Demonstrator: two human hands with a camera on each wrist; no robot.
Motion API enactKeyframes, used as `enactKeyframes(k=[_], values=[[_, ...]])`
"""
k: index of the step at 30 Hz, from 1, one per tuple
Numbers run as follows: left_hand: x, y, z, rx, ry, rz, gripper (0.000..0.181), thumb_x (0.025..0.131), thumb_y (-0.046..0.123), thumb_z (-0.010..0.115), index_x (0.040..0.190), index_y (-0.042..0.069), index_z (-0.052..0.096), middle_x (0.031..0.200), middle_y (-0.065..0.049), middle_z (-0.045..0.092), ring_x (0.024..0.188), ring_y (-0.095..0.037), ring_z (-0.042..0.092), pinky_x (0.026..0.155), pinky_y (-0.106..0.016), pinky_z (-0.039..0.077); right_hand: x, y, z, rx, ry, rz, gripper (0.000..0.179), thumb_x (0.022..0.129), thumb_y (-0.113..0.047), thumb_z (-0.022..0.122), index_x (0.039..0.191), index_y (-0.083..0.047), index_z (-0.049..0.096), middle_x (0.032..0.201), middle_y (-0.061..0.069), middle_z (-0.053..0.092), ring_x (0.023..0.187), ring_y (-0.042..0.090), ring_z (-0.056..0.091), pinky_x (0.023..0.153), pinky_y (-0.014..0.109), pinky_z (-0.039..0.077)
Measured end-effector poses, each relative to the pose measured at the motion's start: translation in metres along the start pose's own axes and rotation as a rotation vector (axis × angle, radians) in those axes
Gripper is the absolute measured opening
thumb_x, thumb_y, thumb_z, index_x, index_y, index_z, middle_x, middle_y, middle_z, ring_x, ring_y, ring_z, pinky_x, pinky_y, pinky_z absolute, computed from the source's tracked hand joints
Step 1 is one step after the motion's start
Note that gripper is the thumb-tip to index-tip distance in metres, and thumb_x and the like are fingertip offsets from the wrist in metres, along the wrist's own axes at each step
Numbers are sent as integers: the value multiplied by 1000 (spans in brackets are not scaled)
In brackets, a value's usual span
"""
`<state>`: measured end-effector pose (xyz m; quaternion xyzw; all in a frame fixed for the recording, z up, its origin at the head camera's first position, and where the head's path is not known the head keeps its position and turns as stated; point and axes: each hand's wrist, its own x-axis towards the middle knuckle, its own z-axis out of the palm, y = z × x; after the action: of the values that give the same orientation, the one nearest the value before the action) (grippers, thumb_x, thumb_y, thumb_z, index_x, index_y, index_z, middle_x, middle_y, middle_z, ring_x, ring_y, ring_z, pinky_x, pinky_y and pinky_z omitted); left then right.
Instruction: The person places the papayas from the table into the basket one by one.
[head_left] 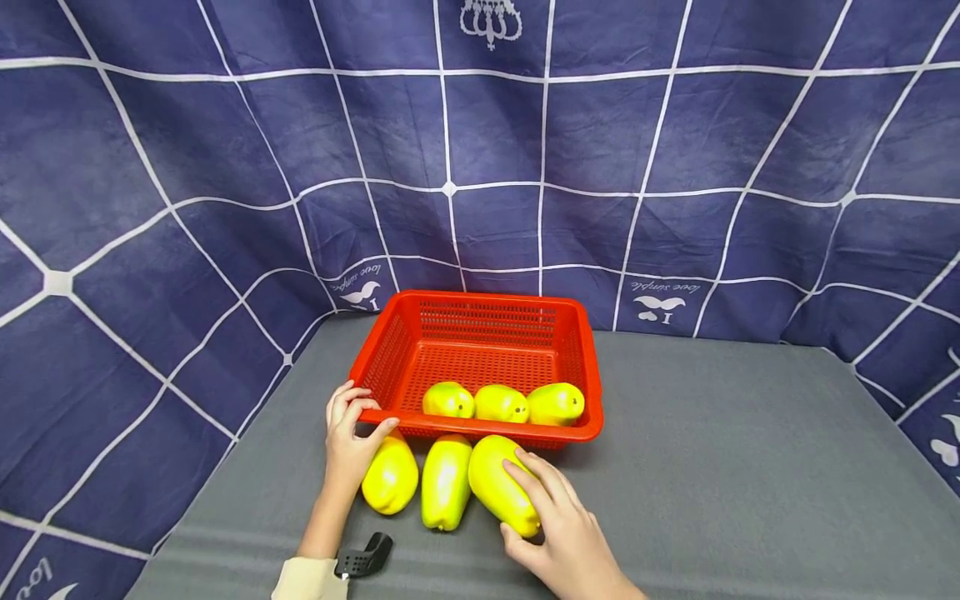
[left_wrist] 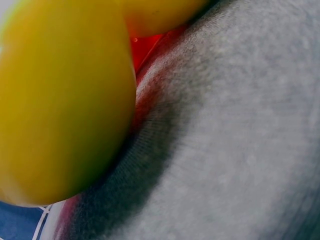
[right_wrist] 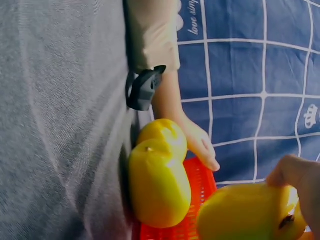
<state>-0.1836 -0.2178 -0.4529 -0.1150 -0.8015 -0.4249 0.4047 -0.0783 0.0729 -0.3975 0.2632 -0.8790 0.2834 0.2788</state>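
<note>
Navy white-gridded cloth (head_left: 592,150) behind grey cloth-covered worktop (head_left: 720,450); on it, red perforated plastic basket (head_left: 483,362), three yellow-green oblong fruits (head_left: 501,404) inside along near wall; left hand (head_left: 351,442) grips basket's near-left corner; right hand (head_left: 564,529), fingers curled round glossy yellow oblong fruit (head_left: 492,475) just before basket, right of two similar fruits (head_left: 446,483)

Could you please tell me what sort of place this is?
Probably a makeshift recording corner: a blue gridded curtain hangs behind a grey cloth-covered surface, where a red basket sits.
</note>
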Motion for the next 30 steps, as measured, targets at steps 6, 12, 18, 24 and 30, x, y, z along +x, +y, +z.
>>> enactKeyframes(k=[6, 12, 18, 24, 30], values=[[0, 1, -1, -5, -3, 4, 33, 68, 31, 78, 78, 6, 57, 104, -16, 54, 124, -28, 35, 103, -44, 24, 12, 3, -6, 215, 36, 4, 66, 66, -15, 75, 127, -19, 50, 130, 0, 49, 112, 11, 50, 91, 11, 37], [1, 1, -2, 1, -1, 6, 30, 65, 24, 80, 78, 8, 58, 104, -14, 55, 124, -29, 35, 105, -32, 24, 39, 0, -4, 304, 76, 30, 65, 66, -11, 73, 127, -20, 51, 130, -1, 49, 116, 14, 50, 97, 11, 34], [1, 1, -1, -22, 2, 3, 28, 65, 22, 80, 78, 10, 58, 104, -15, 55, 124, -30, 35, 103, -38, 24, 76, -4, 9, 311, 35, 76, 62, 72, -16, 72, 129, -24, 48, 134, -5, 46, 119, 14, 49, 94, 32, 44], [2, 0, -1, 13, -2, 0, 34, 67, 32, 78, 78, 8, 58, 105, -14, 54, 124, -29, 35, 104, -40, 26, 109, -9, 31, 262, -6, 53, 58, 75, -21, 69, 129, -22, 48, 133, -1, 46, 118, 18, 49, 88, 38, 48], [2, 1, -2, 25, -6, -6, 36, 69, 34, 77, 78, 6, 57, 104, -15, 54, 124, -30, 35, 102, -46, 26, 135, -16, 56, 209, -100, 51, 57, 77, -27, 65, 131, -20, 47, 135, 1, 45, 120, 20, 47, 81, 38, 51]])
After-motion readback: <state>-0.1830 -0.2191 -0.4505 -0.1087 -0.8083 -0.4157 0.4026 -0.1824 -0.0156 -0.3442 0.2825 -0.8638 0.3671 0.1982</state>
